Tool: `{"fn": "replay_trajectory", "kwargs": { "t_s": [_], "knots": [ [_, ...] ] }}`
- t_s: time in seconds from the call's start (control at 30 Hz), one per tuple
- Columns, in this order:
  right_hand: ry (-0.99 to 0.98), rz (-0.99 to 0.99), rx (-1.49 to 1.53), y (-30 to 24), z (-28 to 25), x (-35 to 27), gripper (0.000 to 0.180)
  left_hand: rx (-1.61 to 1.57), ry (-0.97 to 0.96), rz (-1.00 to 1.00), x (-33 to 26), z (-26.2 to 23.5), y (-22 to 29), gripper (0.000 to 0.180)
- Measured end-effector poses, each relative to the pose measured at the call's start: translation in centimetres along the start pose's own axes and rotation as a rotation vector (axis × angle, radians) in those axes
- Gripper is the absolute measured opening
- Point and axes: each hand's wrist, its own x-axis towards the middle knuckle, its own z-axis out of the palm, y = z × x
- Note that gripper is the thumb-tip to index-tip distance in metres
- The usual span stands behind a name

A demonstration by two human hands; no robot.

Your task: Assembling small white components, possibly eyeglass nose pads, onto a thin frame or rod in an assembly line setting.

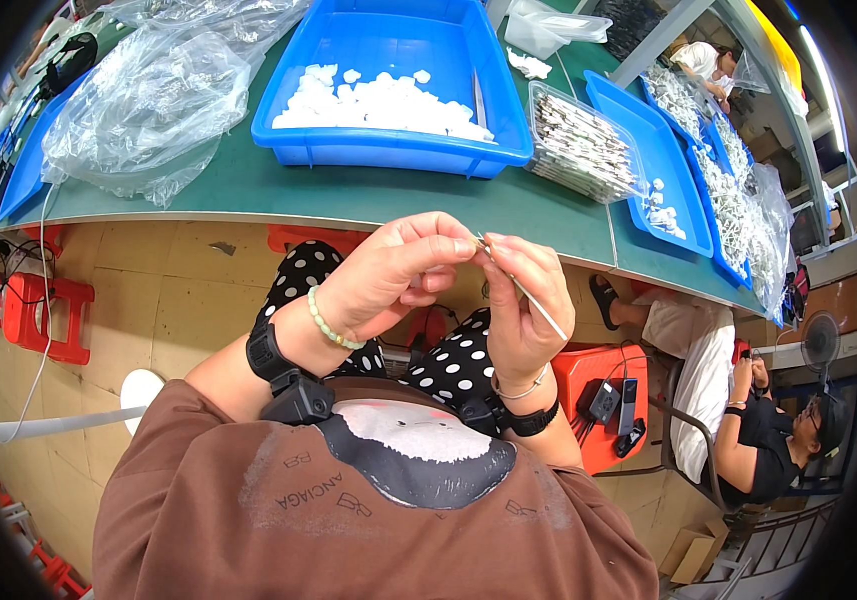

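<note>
In front of my chest, just off the table's near edge, both my hands meet at the fingertips. My right hand pinches a thin white stick-like piece, whose free end slants down to the right past my fingers. My left hand is closed too, its thumb and forefinger pinched at the upper tip of that piece. Something small and brownish shows where the fingertips meet, too small to name. Beyond my hands stands a deep blue tray with a heap of small white parts.
Right of the tray, a clear plastic box holds many thin white pieces. Farther right are more blue trays with white parts. Crumpled clear plastic bags cover the table's left. A red stool carries small black devices. A person sits at right.
</note>
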Motion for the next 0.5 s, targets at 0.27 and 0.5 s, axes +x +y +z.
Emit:
{"fn": "replay_trajectory", "kwargs": {
  "t_s": [0.27, 0.5],
  "knots": [
    [0.089, 0.219, 0.238, -0.1, -0.1, -0.2, 0.017, 0.045, -0.044, -0.017, 0.2, 0.0, 0.4, 0.009],
    [0.113, 0.585, 0.608, 0.3, -1.6, 0.8, 0.013, 0.048, -0.039, 0.079, 0.2, -0.9, 1.3, 0.025]
  ]
}}
